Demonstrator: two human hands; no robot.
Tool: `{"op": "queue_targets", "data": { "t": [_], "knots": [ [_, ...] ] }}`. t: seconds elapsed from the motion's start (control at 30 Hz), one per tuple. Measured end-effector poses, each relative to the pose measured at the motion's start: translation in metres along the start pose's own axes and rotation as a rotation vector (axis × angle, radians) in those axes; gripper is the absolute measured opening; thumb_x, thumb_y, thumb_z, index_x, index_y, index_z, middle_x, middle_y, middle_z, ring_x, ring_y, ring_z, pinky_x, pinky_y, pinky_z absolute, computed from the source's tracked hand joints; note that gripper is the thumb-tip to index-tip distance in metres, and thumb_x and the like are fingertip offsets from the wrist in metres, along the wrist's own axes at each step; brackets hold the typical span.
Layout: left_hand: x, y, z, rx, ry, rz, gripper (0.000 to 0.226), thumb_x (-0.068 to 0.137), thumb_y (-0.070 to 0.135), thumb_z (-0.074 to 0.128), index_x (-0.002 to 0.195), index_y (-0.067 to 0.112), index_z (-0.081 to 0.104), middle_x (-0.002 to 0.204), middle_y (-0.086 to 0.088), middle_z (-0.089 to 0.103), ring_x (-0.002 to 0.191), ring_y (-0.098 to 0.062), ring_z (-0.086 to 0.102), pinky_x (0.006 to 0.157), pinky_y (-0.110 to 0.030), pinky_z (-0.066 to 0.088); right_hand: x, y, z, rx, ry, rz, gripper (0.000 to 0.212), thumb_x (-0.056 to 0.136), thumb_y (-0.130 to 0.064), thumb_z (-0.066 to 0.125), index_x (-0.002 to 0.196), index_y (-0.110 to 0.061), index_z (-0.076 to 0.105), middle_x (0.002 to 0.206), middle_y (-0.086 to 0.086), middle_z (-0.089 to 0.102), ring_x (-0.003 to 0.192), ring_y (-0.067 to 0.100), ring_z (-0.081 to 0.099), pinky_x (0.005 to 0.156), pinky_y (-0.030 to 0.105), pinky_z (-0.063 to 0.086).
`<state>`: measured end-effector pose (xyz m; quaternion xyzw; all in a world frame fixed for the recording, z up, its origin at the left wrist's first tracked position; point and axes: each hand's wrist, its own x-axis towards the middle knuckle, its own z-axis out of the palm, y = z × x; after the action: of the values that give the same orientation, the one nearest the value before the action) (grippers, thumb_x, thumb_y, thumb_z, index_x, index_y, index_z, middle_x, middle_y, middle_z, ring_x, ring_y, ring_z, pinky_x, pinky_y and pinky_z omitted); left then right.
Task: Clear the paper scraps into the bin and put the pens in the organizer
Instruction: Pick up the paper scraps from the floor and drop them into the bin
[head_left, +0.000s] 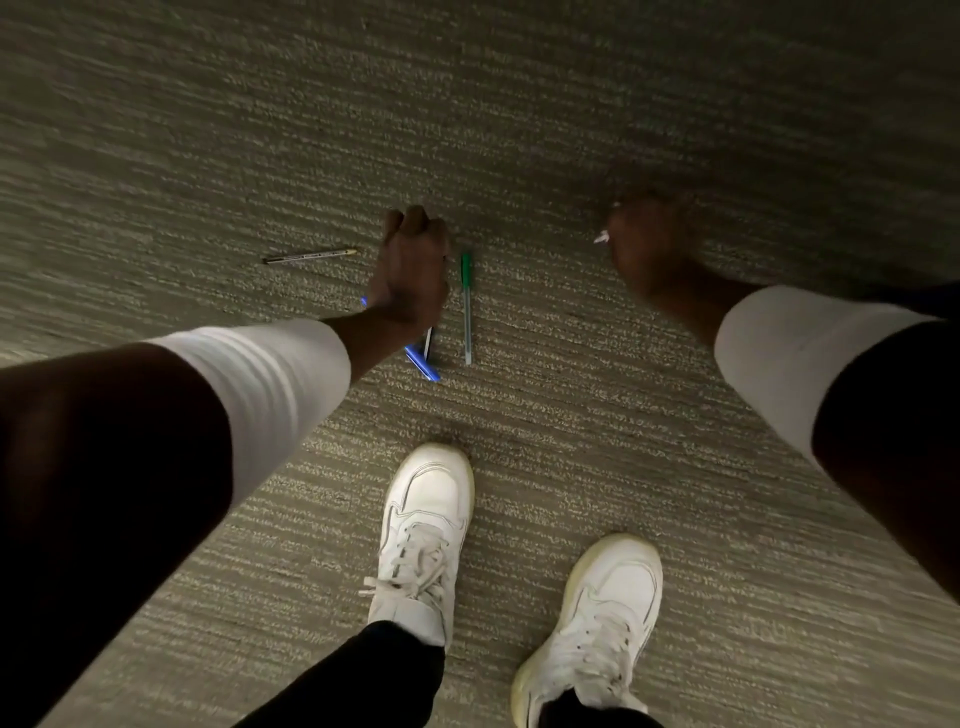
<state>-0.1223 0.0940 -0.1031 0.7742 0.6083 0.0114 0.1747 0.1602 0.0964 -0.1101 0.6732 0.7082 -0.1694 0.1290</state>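
The person stands bent over a grey-green ribbed carpet floor (519, 104), both arms reaching down in white sleeves. Near the middle of the frame the left hand (410, 270) is curled into a fist around a blue plastic pen (422, 362), whose ends poke out below the wrist and at the hand's left edge; a thin dark-and-white pen (428, 343) seems gripped with it. Just right of that hand a clear pen with a green cap (467, 306) lies on the carpet, pointing up and down the frame. Further left lies a slim silver pen (310, 255), apart from the hand. At right, the blurred right hand (644, 244) pinches small white paper scraps (602, 238). Two white lace-up sneakers (426, 540) stand at the bottom.
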Motion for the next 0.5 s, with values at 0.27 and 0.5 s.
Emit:
{"op": "queue_targets", "data": {
  "t": [0.27,0.5],
  "knots": [
    [-0.049,0.034,-0.036,-0.096,-0.046,0.068,0.027,0.075,-0.02,0.062,0.089,0.001,0.071,0.096,-0.023,0.07,0.09,-0.044,0.064,0.076,-0.043,0.052,-0.09,-0.011,-0.001,0.319,0.14,0.086,0.019,0.095,-0.002,0.068,0.102,-0.008,0.084,0.103,0.022,0.077,0.089,0.038,0.075,0.078,0.036,0.059],
    [-0.088,0.097,-0.08,-0.305,-0.187,-0.061,0.01,0.088,0.01,0.071,0.092,0.019,0.074,0.093,-0.006,0.081,0.088,-0.031,0.077,0.079,-0.042,0.061,-0.188,-0.016,-0.05,0.555,0.263,0.201,0.02,0.082,0.0,0.079,0.094,-0.016,0.086,0.092,0.014,0.079,0.078,0.029,0.076,0.072,0.022,0.05]
  ]
}}
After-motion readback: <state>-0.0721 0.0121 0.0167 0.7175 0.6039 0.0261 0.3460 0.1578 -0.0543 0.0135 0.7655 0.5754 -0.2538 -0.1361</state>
